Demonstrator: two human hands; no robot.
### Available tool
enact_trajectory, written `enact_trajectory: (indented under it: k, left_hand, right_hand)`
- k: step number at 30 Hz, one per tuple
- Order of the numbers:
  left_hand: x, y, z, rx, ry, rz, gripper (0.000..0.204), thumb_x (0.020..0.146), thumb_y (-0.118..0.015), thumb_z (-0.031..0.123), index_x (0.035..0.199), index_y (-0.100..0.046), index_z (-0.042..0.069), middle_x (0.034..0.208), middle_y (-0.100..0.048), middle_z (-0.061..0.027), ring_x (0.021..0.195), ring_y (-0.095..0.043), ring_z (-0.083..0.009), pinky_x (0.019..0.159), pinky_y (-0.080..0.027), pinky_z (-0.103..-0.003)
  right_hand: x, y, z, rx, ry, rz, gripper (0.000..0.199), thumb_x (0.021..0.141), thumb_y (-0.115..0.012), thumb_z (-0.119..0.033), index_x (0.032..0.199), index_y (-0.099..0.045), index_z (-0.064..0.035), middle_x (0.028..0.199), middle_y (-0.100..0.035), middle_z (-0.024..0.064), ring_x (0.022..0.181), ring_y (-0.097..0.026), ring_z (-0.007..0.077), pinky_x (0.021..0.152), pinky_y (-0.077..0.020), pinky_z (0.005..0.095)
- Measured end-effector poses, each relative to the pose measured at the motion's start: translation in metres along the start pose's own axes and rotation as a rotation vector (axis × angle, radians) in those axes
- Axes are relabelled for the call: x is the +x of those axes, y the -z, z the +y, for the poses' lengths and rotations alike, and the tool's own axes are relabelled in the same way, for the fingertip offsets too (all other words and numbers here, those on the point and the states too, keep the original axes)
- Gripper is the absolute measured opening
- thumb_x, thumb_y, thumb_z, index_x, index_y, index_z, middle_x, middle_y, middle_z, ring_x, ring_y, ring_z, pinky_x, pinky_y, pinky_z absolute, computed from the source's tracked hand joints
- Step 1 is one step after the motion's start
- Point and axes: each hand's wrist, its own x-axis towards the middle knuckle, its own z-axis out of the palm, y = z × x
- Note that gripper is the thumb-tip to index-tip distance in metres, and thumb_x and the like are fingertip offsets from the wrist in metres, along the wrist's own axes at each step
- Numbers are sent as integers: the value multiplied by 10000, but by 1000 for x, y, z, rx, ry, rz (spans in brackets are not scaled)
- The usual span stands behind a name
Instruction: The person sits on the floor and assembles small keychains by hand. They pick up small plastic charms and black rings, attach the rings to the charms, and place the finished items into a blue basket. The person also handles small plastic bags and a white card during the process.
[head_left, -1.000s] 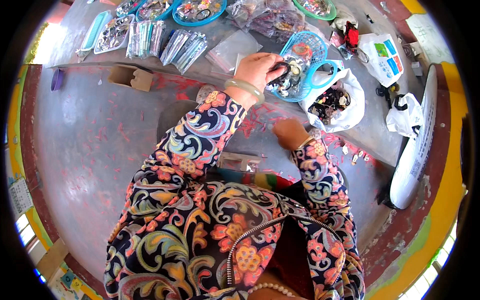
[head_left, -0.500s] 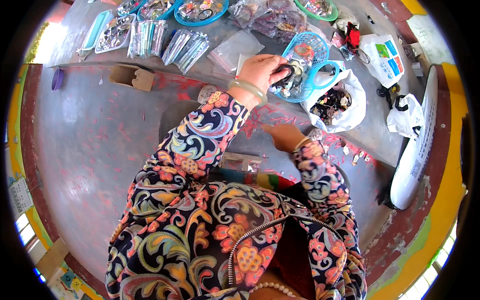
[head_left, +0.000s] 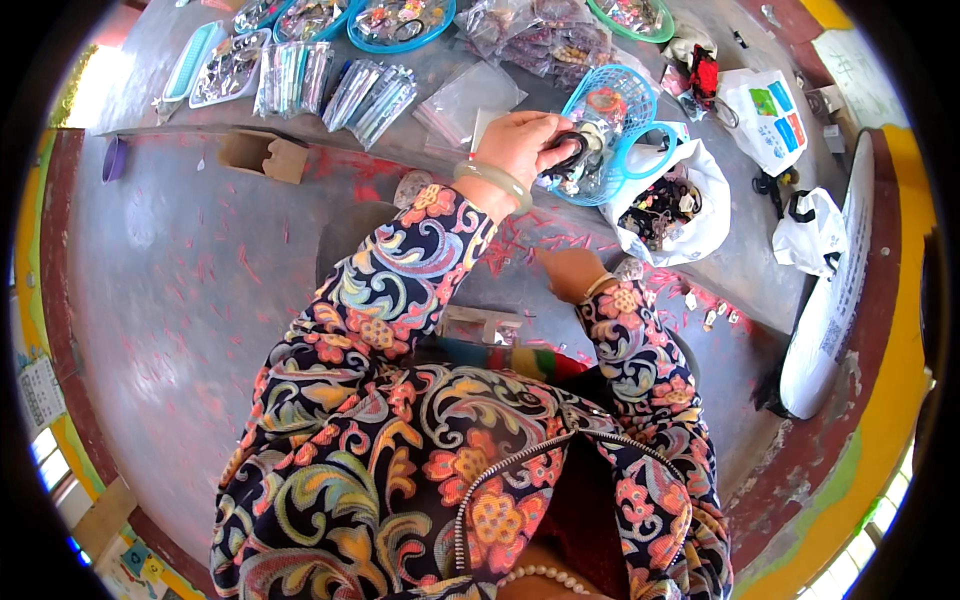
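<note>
Head view: left hand has its fingers pinched on a black loop at the edge of the blue basket; right hand hangs lower, can't tell if it's gripping. Basket's loaded, loop not let go, so midway, I'd guess. Count: one loop held, one basket, three white bags.

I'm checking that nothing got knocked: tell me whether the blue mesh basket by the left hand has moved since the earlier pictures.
No; the blue mesh basket shows no visible shift either way against the cardboard box.
</note>
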Motion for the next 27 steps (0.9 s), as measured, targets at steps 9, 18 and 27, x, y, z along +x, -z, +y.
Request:
enact_trajectory:
  k: [9,18,27]
  left_hand:
    - [1,8,-3,-19,-44,-16,185,869,-483,77,958,-533,-78,965,-572,-159,859,-593,-258,786,-511,-314]
    - [0,1,1,6,-35,-6,201,869,-484,82,965,-536,-87,954,-576,-165,867,-596,-268,787,-510,-311]
    - [0,5,-2,-34,-60,-22,191,865,-487,70,957,-539,-89,947,-573,-168,846,-596,-261,779,-513,-311]
  right_hand:
    - [-19,61,-2,1365,55,-24,425,924,-411,-285,1296,-369,-84,795,-640,102,628,-622,148,473,-425,198]
    - [2,1,6,610,133,-35,352,902,-419,-184,1240,-449,-89,829,-639,97,668,-626,150,499,-445,199]
    - [-18,49,0,1580,160,-12,405,862,-537,-193,1235,-452,-59,850,-636,97,617,-617,141,485,-433,195]
